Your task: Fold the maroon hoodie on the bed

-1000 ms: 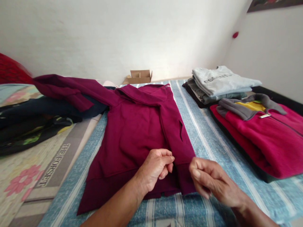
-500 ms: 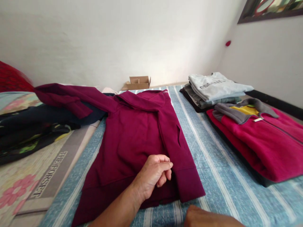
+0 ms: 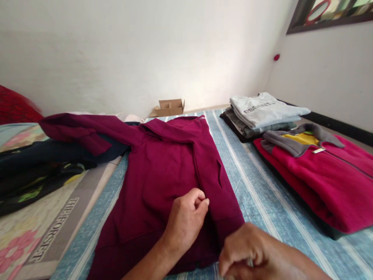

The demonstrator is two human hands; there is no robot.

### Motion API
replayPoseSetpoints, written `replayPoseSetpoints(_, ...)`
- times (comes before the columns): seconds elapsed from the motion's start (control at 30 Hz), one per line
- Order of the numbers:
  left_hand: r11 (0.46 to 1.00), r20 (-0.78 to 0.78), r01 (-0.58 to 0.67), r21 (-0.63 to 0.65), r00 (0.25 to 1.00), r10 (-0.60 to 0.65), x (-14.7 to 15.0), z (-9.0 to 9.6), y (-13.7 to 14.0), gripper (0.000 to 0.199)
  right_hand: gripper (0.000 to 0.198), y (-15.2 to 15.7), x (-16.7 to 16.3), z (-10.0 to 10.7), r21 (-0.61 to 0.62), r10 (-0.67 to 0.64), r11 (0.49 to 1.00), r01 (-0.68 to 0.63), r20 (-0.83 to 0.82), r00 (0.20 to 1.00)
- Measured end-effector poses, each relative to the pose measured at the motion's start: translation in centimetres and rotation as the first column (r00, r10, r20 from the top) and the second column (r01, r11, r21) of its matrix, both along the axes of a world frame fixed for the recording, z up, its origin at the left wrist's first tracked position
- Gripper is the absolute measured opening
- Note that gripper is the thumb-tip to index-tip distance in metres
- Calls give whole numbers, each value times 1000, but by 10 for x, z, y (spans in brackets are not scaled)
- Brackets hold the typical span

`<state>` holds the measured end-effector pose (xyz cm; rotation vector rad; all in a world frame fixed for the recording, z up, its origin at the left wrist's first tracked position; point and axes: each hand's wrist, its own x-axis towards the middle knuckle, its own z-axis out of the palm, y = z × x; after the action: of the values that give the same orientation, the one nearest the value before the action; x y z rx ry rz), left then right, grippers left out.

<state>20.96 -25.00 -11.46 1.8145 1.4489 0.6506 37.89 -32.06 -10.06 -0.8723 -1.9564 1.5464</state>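
A maroon long-sleeved sweatshirt [image 3: 163, 171] lies spread on the bed, its hem toward me. One sleeve is laid down along its right side. The other sleeve [image 3: 87, 132] stretches out to the left over dark clothes. My left hand [image 3: 188, 214] is closed, thumb against curled fingers, over the lower front beside the laid-down sleeve; no cloth shows in it. At the lower right corner of the sweatshirt, my right hand [image 3: 247, 251] is closed with its fingers curled down by the sleeve's cuff. It covers that end, and whether it grips cloth is hidden.
Dark clothes [image 3: 26, 167] lie at the left on a floral cover [image 3: 17, 237]. To the right are a folded pink-red jacket [image 3: 320, 175] with a grey collar and a stack of folded clothes topped by a light grey shirt [image 3: 262, 111]. A cardboard box [image 3: 171, 107] sits by the wall.
My right hand has come up from the bottom edge to the sleeve's cuff. My left hand has turned slightly and its fingers have drawn together. The view has tilted up a little.
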Motion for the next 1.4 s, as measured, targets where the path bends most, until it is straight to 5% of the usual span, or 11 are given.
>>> replayPoseSetpoints(0.07,979,-105,43,199,994,-22,5,2,8,8,17,20,8,-7,22,-194,981,195,-34,980)
replayPoseSetpoints(0.17,939,-260,102,328,965,-14,16,2,24,6,16,55,19,-25,116,-522,842,527,-78,850)
replayPoseSetpoints(0.23,932,-330,101,347,944,21,23,-2,34,15,11,77,25,-38,266,-620,739,619,-91,779)
replayPoseSetpoints(0.3,936,-371,85,343,927,52,29,-9,43,26,8,94,30,-48,370,-645,689,624,-80,760)
replayPoseSetpoints(0.6,940,-530,251,232,843,-95,32,-31,46,46,17,113,31,-73,501,-652,691,521,122,748)
replayPoseSetpoints(0.83,953,-636,254,164,766,-95,34,-34,42,54,18,109,24,-73,606,-688,645,465,195,699)
replayPoseSetpoints(1.4,949,-651,256,182,755,-79,35,-42,41,54,26,116,3,-80,693,-750,573,437,229,621)
